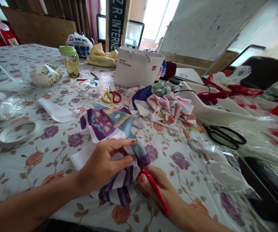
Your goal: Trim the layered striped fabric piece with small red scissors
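A purple, blue and white patterned fabric piece (105, 124) lies bunched in front of me on the flowered tablecloth (182, 193). My left hand (107, 158) pinches a fold of it between thumb and fingers. In my right hand (158, 182) are red-handled scissors (157, 190), their blades at the cloth just beside my left fingertips. Most of the blade length is hidden by the fabric. Beyond it sits a heap of mixed fabric scraps (163, 103), blue, green, pink and white. A loose white fabric strip (59, 111) rests to the left.
Small scissors with yellow and red handles (111, 96) lie ahead, before a white paper bag (139, 66). A tape roll (19, 131) and a green-lidded jar (70, 61) are left. At right are black-handled scissors (224, 135), a white bin (201, 108) and plastic packets (226, 170).
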Demonstrator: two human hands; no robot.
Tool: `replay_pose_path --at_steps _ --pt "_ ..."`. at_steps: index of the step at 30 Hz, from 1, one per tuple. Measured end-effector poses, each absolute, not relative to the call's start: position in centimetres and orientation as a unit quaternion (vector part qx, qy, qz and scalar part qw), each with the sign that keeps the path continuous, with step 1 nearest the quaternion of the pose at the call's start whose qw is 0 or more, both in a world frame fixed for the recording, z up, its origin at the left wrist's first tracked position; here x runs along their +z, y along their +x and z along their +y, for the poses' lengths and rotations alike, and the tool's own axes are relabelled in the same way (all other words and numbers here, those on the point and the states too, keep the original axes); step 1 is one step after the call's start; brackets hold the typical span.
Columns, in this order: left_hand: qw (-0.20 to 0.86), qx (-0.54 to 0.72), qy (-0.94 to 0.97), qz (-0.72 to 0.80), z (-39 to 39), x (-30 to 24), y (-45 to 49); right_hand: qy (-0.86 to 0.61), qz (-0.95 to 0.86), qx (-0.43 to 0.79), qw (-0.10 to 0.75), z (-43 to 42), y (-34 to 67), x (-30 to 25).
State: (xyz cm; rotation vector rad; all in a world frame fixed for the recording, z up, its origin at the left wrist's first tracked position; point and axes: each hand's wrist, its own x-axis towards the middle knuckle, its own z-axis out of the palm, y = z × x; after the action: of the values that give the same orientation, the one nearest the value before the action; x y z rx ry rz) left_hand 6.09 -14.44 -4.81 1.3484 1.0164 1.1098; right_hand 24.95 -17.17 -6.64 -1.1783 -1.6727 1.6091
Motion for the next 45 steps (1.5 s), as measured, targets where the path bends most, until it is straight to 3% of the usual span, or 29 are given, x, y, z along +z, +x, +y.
replay_pose_path --at_steps 11,45 --pt "0.524 0.462 0.574 0.427 -14.5 -4.7 5.9 -0.460 -0.643 0.559 0.249 -17.1 24.8 -6.0" --pt "0.565 0.451 0.542 0.428 -14.4 -5.0 5.9 -0.449 -0.583 0.610 0.292 -17.4 24.5 -6.0"
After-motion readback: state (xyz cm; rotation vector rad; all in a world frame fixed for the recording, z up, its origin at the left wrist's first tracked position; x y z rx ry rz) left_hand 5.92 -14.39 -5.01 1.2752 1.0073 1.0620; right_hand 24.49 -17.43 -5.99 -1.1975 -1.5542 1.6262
